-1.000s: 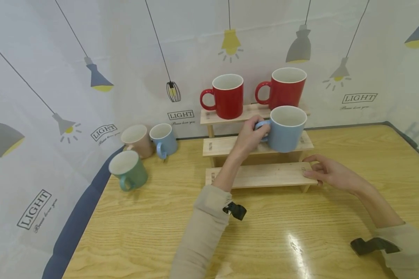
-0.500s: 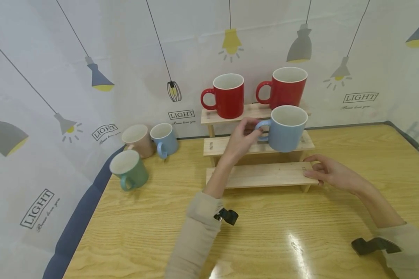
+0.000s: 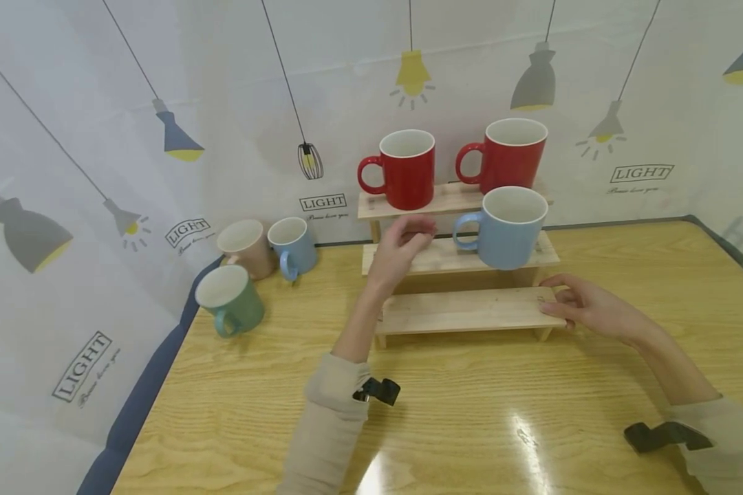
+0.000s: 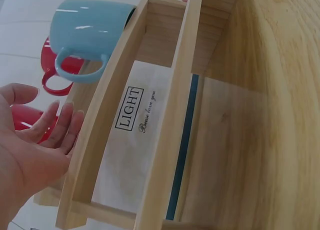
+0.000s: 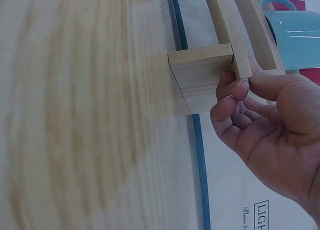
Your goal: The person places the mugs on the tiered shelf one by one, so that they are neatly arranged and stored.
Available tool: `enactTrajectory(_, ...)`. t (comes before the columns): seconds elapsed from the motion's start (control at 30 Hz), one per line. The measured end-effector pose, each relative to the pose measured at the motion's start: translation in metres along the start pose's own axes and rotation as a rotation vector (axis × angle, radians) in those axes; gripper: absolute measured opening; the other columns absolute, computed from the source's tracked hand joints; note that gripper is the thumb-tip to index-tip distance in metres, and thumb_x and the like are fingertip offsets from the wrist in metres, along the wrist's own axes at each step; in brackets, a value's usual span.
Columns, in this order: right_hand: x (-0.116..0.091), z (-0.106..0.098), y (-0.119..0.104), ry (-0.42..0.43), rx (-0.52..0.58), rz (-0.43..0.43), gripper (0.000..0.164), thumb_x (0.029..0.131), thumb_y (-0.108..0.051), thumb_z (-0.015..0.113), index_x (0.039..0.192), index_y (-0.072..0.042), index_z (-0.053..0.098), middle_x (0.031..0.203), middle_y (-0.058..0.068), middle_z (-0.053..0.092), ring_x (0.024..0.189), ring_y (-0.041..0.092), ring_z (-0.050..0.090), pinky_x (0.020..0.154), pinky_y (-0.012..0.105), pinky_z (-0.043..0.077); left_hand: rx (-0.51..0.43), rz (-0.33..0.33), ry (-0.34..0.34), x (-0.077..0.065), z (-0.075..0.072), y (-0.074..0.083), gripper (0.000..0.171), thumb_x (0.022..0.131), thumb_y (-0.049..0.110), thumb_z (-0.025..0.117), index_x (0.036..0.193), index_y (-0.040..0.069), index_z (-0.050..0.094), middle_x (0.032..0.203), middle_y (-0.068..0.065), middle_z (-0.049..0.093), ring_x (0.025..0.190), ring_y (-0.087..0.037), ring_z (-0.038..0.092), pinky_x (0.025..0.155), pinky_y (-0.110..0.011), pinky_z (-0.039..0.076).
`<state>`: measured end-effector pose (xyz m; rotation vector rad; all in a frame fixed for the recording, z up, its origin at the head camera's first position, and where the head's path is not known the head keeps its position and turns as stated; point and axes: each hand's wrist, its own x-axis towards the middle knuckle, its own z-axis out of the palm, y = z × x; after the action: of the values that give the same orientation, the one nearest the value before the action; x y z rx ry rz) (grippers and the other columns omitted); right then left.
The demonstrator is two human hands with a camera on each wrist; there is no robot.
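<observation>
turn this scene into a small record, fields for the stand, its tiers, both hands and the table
stand: three-tier, pale wood
top tier: two glossy red cylindrical mugs
middle tier: light-blue cylindrical mug, toward right end
left hand: beside that mug, off its handle
right hand: pinches right end of bottom tier
wood-grain table, left of stand: pinkish-beige mug, second light-blue mug, green mug

Head view: moderately bright, even, low contrast. Two glare streaks on the tabletop (image 3: 458,405) at lower centre, the right one the longer; light appears to come from above. Shadows faint, soft-edged. Wide-angle distortion: the cords printed on the backdrop (image 3: 359,96) splay outward toward the sides. Wrist views: dimmer; short white highlights on the blue mug (image 4: 92,27). Right wrist: tabletop grain soft, hazy in the foreground.
</observation>
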<state>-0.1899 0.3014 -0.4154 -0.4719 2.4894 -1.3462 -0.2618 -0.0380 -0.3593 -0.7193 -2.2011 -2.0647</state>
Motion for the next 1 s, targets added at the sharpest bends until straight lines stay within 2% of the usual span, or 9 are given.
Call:
enactTrajectory(0.13, 0.0, 0.0, 0.0, 0.0, -0.004, -0.003, 0.047, 0.102, -0.016, 0.06, 0.138, 0.007, 0.04, 0.077, 0.005, 0.056, 0.068, 0.024, 0.058, 0.063, 0.033, 0.05, -0.038, 0.03, 0.021, -0.005, -0.009, 0.004, 0.025, 0.096, 0.002, 0.055, 0.119, -0.008, 0.06, 0.117, -0.024, 0.063, 0.106, -0.024, 0.062, 0.094, -0.03, 0.049)
enactTrajectory(0.3, 0.0, 0.0, 0.0, 0.004, -0.005, -0.009, 0.046, 0.102, -0.015, 0.06, 0.137, 0.007, 0.04, 0.076, 0.005, 0.056, 0.067, 0.024, 0.058, 0.062, 0.033, 0.049, -0.069, 0.06, 0.04, -0.013, -0.023, 0.007, 0.023, 0.094, 0.0, 0.053, 0.114, -0.011, 0.061, 0.11, -0.027, 0.063, 0.098, -0.018, 0.062, 0.089, -0.031, 0.049)
enactTrajectory(0.47, -0.001, 0.0, -0.001, 0.004, -0.01, -0.008, 0.047, 0.101, -0.015, 0.06, 0.137, 0.007, 0.041, 0.076, 0.005, 0.056, 0.066, 0.023, 0.057, 0.062, 0.033, 0.049, -0.075, 0.042, 0.062, -0.022, -0.04, 0.007, 0.025, 0.094, 0.004, 0.054, 0.114, -0.01, 0.06, 0.106, -0.022, 0.065, 0.096, -0.016, 0.062, 0.089, -0.037, 0.049)
enactTrajectory(0.63, -0.001, 0.0, -0.001, 0.007, -0.015, 0.001, 0.047, 0.102, -0.015, 0.06, 0.137, 0.007, 0.04, 0.078, 0.006, 0.057, 0.067, 0.022, 0.057, 0.061, 0.033, 0.049, -0.077, 0.03, 0.087, -0.029, -0.057, 0.008, 0.027, 0.094, 0.007, 0.053, 0.114, -0.009, 0.059, 0.109, -0.025, 0.063, 0.096, -0.017, 0.062, 0.092, -0.039, 0.05)
enactTrajectory(0.87, -0.001, 0.0, 0.0, 0.007, -0.015, -0.012, 0.046, 0.102, -0.013, 0.059, 0.138, 0.008, 0.04, 0.077, 0.005, 0.056, 0.067, 0.021, 0.057, 0.062, 0.033, 0.049, -0.067, 0.057, 0.151, -0.038, -0.08, 0.005, 0.024, 0.093, 0.003, 0.053, 0.11, -0.012, 0.06, 0.097, -0.004, 0.067, 0.091, -0.014, 0.064, 0.092, -0.038, 0.05)
enactTrajectory(1.0, 0.0, 0.001, 0.001, 0.007, -0.001, -0.013, 0.047, 0.102, -0.014, 0.059, 0.138, 0.007, 0.04, 0.076, 0.005, 0.055, 0.066, 0.021, 0.057, 0.062, 0.033, 0.049, -0.035, 0.029, 0.188, -0.044, -0.092, 0.003, 0.023, 0.094, 0.003, 0.053, 0.111, -0.011, 0.06, 0.098, -0.005, 0.066, 0.093, -0.014, 0.063, 0.094, -0.038, 0.048)
